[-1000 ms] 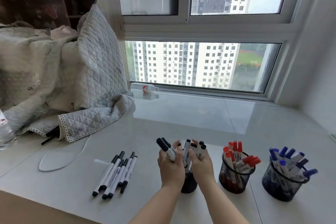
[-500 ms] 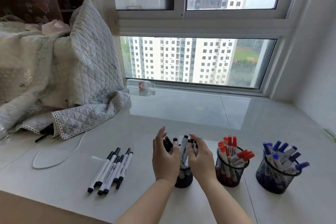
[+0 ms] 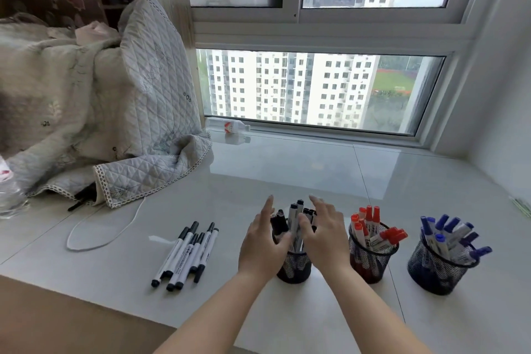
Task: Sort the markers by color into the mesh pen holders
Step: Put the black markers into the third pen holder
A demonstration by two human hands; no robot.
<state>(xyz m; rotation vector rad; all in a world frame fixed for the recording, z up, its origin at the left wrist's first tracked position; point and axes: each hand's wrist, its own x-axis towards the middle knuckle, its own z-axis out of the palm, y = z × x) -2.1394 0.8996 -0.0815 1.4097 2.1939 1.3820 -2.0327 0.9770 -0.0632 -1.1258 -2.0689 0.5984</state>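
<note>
Head view: both hands have let go; the left hand (image 3: 260, 250) and right hand (image 3: 326, 241) now spread open beside the black-capped markers (image 3: 296, 217) in the black mesh pen holder (image 3: 293, 267).

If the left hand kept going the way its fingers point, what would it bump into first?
Probably nothing close. The left hand points up and away beside the black markers, so bare table lies ahead, though depth is hard to judge.
</note>
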